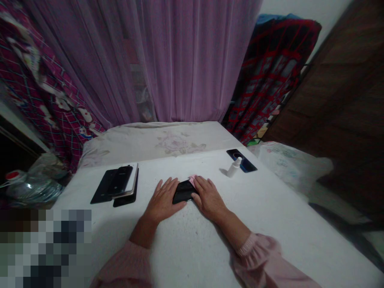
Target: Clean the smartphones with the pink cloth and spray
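Note:
A black smartphone (181, 193) lies flat on the white tabletop, screen up, between my two hands. My left hand (162, 200) rests around its left end, thumb along the near edge and fingers stretched along the far side, steadying it. Over the phone's right end, my right hand (208, 200) presses a small pink cloth (192, 179) against the screen; most of the cloth is hidden under the fingers. To the right stands a small white spray bottle (234, 167), beside another dark phone (244, 161) with a blue pattern on its screen.
Left of my hands lies a stack of phones and dark flat devices (120, 182). A floral cloth (180, 140) covers the table's far part. Purple curtains (192, 60) hang behind. A large clear bottle with a red cap (27, 184) stands beyond the left edge.

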A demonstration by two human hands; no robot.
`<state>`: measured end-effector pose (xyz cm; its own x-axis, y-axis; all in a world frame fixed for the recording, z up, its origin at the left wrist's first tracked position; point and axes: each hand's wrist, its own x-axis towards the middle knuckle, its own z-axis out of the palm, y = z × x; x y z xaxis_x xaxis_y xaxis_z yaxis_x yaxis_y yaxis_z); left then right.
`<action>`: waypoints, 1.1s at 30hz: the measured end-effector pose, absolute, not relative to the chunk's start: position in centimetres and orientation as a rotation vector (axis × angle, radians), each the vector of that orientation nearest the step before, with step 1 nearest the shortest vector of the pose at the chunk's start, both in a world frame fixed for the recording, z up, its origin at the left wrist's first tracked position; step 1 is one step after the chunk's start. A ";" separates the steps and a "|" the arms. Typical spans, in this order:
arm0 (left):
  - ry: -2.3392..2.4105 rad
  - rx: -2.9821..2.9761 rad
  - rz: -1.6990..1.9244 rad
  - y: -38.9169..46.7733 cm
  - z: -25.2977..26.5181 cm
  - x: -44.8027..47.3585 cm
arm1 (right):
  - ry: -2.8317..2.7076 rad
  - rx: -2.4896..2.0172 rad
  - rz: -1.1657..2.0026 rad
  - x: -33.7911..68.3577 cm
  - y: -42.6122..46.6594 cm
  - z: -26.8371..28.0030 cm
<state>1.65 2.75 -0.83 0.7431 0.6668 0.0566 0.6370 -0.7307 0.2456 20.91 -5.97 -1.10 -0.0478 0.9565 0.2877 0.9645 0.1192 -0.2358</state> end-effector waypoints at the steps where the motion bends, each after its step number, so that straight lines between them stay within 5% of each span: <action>1: 1.039 2.734 0.205 2.8 -0.9 1.7 | -2.026 -1.861 -0.036 20.9 -5.9 -1.2; 8: 1.042 2.754 0.225 2.9 -1.3 1.6 | -2.137 -1.604 -0.080 19.7 -7.5 -1.1; 33: 1.022 2.747 0.190 2.9 -0.9 1.7 | -1.888 -1.876 -0.168 21.3 -5.0 -2.1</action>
<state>1.69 2.94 -0.87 0.7523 0.6570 0.0489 0.6307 -0.7397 0.2346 21.27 -5.02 -2.14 0.0457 0.9121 0.4075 0.9696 0.0577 -0.2378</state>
